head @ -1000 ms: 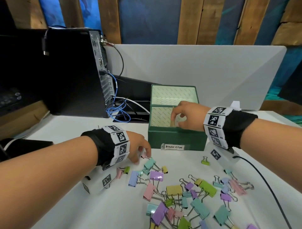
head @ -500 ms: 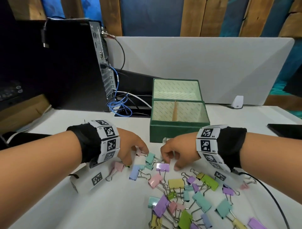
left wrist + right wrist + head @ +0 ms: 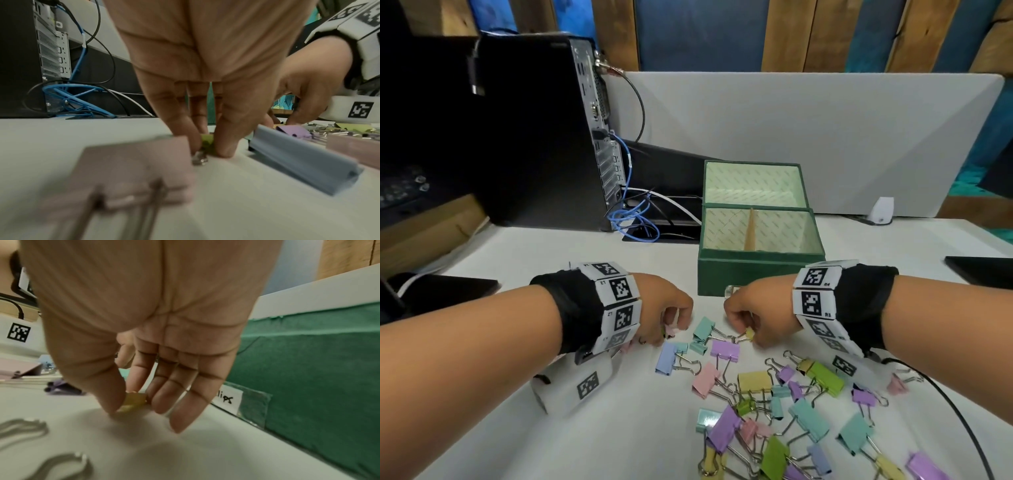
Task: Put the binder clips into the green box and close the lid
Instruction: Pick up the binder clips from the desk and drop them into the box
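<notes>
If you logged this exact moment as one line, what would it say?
left hand: pinching green clip | right hand: pinching yellow clip | green box: open

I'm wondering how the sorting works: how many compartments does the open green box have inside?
2 in the green fabric-covered box: a narrower left compartment and a wider right compartment, split by a tan divider. Their floors are mostly hidden from this angle.

White desk (image 3: 524, 260), grey partition (image 3: 791, 137)
</notes>
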`<state>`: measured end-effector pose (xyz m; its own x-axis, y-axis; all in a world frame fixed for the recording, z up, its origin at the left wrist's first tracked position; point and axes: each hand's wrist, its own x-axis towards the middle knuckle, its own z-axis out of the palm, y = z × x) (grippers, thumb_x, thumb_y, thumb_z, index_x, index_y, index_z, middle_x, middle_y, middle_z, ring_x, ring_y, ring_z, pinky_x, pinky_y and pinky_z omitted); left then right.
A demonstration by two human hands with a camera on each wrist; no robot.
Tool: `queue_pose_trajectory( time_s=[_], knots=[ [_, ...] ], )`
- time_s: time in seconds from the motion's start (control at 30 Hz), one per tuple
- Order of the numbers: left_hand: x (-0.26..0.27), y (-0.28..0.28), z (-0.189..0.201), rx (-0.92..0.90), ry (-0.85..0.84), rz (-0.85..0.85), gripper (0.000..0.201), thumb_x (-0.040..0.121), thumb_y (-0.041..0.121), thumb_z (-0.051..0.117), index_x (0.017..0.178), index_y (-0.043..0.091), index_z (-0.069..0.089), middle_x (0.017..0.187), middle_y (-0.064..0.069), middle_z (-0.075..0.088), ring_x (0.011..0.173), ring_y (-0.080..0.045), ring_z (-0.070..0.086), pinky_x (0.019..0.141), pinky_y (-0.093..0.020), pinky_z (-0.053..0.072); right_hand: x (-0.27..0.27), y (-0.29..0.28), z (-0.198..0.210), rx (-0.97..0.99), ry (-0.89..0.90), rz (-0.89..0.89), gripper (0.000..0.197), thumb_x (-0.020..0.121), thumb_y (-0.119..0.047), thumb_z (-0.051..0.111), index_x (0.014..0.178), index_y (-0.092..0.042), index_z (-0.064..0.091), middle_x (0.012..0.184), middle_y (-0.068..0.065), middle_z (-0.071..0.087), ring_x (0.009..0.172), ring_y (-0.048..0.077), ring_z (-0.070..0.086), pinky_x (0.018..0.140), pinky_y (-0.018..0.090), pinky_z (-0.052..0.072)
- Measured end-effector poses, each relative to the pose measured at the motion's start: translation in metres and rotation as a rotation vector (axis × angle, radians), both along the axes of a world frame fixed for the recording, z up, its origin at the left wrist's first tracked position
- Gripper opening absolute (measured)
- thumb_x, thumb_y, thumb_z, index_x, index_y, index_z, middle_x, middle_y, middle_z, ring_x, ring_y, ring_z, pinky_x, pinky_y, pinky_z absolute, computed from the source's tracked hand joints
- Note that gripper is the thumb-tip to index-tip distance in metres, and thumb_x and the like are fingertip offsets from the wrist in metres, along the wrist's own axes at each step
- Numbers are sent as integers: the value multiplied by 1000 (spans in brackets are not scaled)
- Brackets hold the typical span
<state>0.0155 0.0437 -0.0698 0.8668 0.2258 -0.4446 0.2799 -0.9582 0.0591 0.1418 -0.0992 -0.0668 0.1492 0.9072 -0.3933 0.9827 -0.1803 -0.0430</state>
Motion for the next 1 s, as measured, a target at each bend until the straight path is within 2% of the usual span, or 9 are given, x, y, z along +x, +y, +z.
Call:
queue_pose_trajectory(
  time_s=[0.1, 0.23, 0.33, 0.43, 0.6, 0.7, 0.83, 0.93, 1.0],
  knots=[
    [-1, 0, -3, -22, -40, 49, 26, 75, 7, 64, 79, 31, 53, 70, 13, 51, 32, 1, 50, 46, -18, 47, 3, -6, -2, -2, -10, -29, 22, 74, -11, 65, 84, -22, 49, 81, -6, 51, 73, 15, 48, 61, 25, 40],
    [0, -2, -3, 29, -63, 36, 30, 73, 11, 65, 65, 32, 46, 67, 12, 51, 58, -10, 54, 54, -20, 45, 7, -10, 11, 8, -5, -68, 24, 79, -19, 64, 101, -23, 54, 74, -10, 45, 65, 9, 44, 57, 20, 37],
    [0, -4, -2, 48, -75, 12, 23, 74, 11, 64, 73, 31, 51, 68, 12, 50, 64, -11, 51, 53, -16, 39, 21, -9, 37, 169, -17, -146, 22, 83, -22, 58, 105, -24, 57, 74, -11, 46, 65, 5, 44, 58, 17, 36],
    [0, -6, 0, 51, -74, -9, 21, 77, 10, 62, 83, 28, 53, 76, 11, 51, 55, -1, 44, 48, -11, 34, 42, -6, 58, 421, -114, -258, 23, 83, -23, 58, 106, -23, 58, 77, -14, 40, 69, 6, 44, 57, 17, 32],
    [2, -5, -1, 40, -125, -12, 14, 80, 19, 65, 89, 29, 61, 77, 13, 51, 65, -2, 50, 54, -10, 34, 66, -3, 54, 446, -220, -404, 36, 84, -27, 61, 119, -22, 56, 112, 2, 47, 94, 18, 50, 77, 28, 42],
    [2, -4, -3, 39, -143, -33, 17, 82, 19, 65, 98, 22, 65, 88, 14, 51, 80, -9, 51, 57, -8, 33, 49, -6, 45, 462, -154, -286, 32, 84, -32, 61, 115, -26, 56, 119, 1, 48, 101, 18, 56, 81, 27, 47],
    [4, -2, -6, 45, -155, -53, 17, 82, 18, 65, 99, 19, 66, 80, 16, 49, 76, -7, 48, 54, -8, 30, 6, -8, 39, 267, -66, 30, 27, 88, -29, 57, 115, -29, 58, 116, -5, 52, 101, 11, 54, 90, 27, 46],
    [5, -2, -7, 29, -155, -65, 8, 80, 17, 65, 81, 25, 64, 74, 15, 51, 63, -1, 48, 55, -9, 35, -15, -2, 27, 51, -19, 157, 46, 88, -18, 56, 131, -35, 49, 133, -1, 47, 117, 16, 49, 101, 34, 41],
    [4, -1, -8, 13, -147, -63, 18, 78, 17, 66, 68, 28, 58, 76, 13, 56, 62, -2, 51, 60, -14, 44, -21, 3, 19, -27, -8, 185, 56, 89, -11, 54, 137, -36, 42, 141, 2, 40, 127, 20, 43, 106, 33, 36]
  ],
)
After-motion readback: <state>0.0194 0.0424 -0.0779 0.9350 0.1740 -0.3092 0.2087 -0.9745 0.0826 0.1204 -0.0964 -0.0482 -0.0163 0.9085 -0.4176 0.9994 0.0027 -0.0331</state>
